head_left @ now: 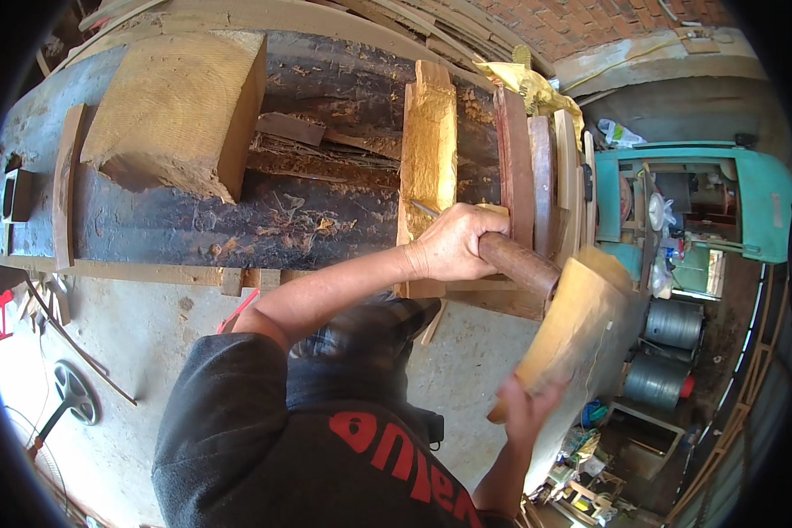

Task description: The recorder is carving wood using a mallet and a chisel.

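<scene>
My left hand [458, 244] is wrapped round a chisel, whose thick brown wooden handle [521, 267] sticks out to the right. Its narrow metal blade [424, 209] reaches into a hollow in a pale yellow wooden workpiece [429, 145], which lies crosswise on the dark workbench [326, 207]. Closed round the lower end of a wooden mallet [568, 321], my right hand [532, 407] is blurred by motion. The mallet's broad upper part is at the butt of the chisel handle; whether they touch, I cannot tell.
A large wooden block [180, 101] sits on the bench's left part. Wood strips [515, 167] stand right of the workpiece, near a yellow sack [524, 84]. Wood chips lie on the bench. Farther right is a turquoise machine [761, 202], with metal drums [675, 323] below it.
</scene>
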Tool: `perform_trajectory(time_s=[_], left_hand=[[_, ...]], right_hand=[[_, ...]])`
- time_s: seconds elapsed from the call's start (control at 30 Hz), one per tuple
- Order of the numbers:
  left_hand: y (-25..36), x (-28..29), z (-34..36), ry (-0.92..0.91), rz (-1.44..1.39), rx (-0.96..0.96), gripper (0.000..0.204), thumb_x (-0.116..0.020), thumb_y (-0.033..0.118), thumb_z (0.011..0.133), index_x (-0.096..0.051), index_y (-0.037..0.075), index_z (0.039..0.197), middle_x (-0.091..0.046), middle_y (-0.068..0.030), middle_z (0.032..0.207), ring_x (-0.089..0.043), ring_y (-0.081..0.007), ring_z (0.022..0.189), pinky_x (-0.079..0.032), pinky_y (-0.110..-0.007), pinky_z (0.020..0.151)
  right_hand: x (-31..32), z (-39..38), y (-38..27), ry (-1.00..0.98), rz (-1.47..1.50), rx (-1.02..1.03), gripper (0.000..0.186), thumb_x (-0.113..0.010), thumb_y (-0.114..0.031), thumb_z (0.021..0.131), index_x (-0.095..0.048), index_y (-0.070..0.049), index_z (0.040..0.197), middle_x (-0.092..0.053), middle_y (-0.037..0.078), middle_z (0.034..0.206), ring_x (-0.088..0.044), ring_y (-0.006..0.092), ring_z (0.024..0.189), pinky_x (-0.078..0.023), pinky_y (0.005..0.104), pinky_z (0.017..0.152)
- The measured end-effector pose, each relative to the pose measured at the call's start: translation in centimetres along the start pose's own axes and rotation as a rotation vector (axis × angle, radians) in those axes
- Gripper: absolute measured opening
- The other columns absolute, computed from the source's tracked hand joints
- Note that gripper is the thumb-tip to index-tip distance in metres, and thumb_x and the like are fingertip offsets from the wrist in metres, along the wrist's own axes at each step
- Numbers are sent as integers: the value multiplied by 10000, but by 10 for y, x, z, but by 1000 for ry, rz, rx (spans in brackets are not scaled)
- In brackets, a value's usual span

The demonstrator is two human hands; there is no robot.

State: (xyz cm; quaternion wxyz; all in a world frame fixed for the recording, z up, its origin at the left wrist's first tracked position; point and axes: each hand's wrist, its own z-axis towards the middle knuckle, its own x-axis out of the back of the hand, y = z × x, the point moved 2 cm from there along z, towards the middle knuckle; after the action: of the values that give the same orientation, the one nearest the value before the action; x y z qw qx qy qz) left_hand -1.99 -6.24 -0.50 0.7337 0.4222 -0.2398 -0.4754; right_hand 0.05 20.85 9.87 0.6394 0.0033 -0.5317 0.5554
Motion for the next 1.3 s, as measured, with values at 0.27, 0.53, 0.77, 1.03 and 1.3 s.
perform_trajectory(time_s=[0.27, 0.53, 0.77, 1.03, 1.3], left_hand=[[8, 24, 31, -55, -391, 193, 431, -782, 364, 840, -615, 53, 1088, -668, -66, 935, -642, -162, 908, -535, -348, 807], [10, 48, 12, -56, -215, 217, 583, -587, 414, 967, -367, 37, 1354, -493, -149, 1238, -513, -212, 1172, -461, -404, 983], [32, 7, -18, 161, 36, -200, 478, -769, 309, 815, -516, 32, 1112, -533, -146, 978, -591, -293, 911, -494, -392, 772], [32, -19, -31, 215, 204, -286, 546, -677, 434, 841, -527, 57, 1206, -444, -135, 959, -448, -319, 861, -371, -422, 789], [18, -7, -35, 198, 277, -272, 531, -663, 416, 877, -497, 62, 1237, -477, -141, 1044, -499, -324, 945, -414, -429, 840]], right_hand=[[-11, 24, -9, 9, 329, -551, 464, -637, -155, 849, -492, 0, 1262, -538, 45, 773, -504, 104, 538, -464, 251, 480], [-13, -1, -2, 31, 380, -473, 484, -652, -166, 840, -496, 19, 1260, -542, 56, 793, -512, 117, 549, -468, 256, 494], [-9, -20, -1, 128, 490, -434, 551, -693, -125, 791, -459, 35, 1263, -558, 70, 755, -538, 139, 547, -485, 274, 535], [-7, -33, 0, 165, 458, -462, 584, -682, -186, 781, -449, 36, 1268, -545, 72, 723, -523, 158, 508, -470, 281, 497], [-15, -31, 0, 148, 436, -394, 555, -623, -239, 843, -441, 29, 1293, -525, 63, 728, -504, 153, 471, -448, 271, 446]])
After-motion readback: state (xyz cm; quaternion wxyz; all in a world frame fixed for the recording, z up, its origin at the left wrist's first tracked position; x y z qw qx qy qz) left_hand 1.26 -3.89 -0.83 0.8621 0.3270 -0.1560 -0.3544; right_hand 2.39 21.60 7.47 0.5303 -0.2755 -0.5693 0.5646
